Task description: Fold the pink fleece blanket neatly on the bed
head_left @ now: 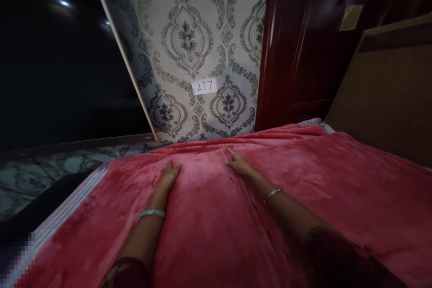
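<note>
A pinkish-red plush blanket [202, 216] is spread out before me, with a striped edge on its left side. Toward its far side, my left hand [170, 174] rests on the fabric with the thumb held apart and nothing gripped. My right hand [238, 164] touches the blanket a little farther right, its fingers stretched toward the folds along the far edge. Both arms reach forward over the cloth, a bangle on each wrist. Wrinkles run through the fabric near my right forearm.
Patterned wallpaper [189, 54] with a paper label [204, 86] reading 277 stands behind the blanket. A large dark screen [67, 67] is at the left. On the right are a dark red wooden panel [290, 54] and a brown cardboard-like board [388, 94].
</note>
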Motion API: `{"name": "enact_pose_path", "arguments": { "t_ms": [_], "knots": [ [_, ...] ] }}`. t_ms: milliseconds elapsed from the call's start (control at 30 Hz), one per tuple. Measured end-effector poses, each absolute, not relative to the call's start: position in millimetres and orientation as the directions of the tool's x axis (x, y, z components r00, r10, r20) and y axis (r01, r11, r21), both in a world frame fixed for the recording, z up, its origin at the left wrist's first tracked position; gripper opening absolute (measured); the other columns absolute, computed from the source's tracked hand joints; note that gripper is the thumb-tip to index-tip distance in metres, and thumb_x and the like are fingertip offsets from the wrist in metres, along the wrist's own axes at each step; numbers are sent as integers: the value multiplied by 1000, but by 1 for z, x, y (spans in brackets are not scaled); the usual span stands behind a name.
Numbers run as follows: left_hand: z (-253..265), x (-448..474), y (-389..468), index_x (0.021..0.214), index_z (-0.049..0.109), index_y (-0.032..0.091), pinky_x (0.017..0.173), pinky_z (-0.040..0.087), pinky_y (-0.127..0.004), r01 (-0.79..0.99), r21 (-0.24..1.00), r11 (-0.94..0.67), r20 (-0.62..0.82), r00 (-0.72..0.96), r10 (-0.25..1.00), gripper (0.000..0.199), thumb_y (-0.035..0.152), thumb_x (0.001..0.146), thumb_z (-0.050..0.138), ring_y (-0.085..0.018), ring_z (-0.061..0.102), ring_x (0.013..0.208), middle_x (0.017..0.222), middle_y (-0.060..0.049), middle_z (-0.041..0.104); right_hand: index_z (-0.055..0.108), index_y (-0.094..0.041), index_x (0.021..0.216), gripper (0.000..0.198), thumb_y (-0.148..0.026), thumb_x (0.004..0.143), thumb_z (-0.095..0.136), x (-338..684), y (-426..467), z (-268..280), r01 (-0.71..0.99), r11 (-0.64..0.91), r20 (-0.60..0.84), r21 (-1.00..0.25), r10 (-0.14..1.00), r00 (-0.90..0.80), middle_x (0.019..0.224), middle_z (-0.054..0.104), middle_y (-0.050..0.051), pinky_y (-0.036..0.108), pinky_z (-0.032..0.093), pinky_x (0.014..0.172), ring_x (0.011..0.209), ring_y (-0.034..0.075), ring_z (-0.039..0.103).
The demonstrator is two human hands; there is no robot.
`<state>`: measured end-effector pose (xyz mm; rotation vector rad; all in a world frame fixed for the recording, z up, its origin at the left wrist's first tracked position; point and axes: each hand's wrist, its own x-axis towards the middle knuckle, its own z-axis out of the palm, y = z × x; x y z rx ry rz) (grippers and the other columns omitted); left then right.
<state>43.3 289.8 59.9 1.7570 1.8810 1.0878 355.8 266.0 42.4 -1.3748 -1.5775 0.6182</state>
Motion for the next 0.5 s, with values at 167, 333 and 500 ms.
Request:
{"name": "enact_pose_path", "arguments": {
  "t_ms": [167, 333, 500],
  "knots": [
    [46, 50, 291, 149, 42, 20, 110, 42, -40, 695, 719, -18, 213, -195, 958, 71, 39, 84, 63, -29, 54, 133, 140, -14, 61, 66, -19, 132, 62, -8, 73, 46, 352, 268, 16, 493, 261, 357, -830, 928, 111, 113, 70, 9, 38, 48, 97, 103, 22, 62],
    [42, 53, 290, 152, 38, 22, 111, 40, -39, 703, 711, -33, 203, -159, 966, 73, 41, 85, 62, -28, 54, 133, 139, -12, 62, 62, -19, 136, 60, -9, 80, 43, 353, 264, 1, 632, 244, 450, -735, 874, 186, 107, 64, 11, 38, 49, 89, 93, 22, 59],
    [47, 54, 291, 153, 38, 20, 115, 37, -40, 697, 717, -15, 155, -138, 978, 71, 36, 88, 59, -28, 47, 139, 144, -11, 58, 67, -17, 130, 55, -9, 80, 45, 355, 270, -5, 723, 189, 429, -665, 888, 163, 96, 65, 10, 35, 48, 88, 89, 21, 59]
  ]
}}
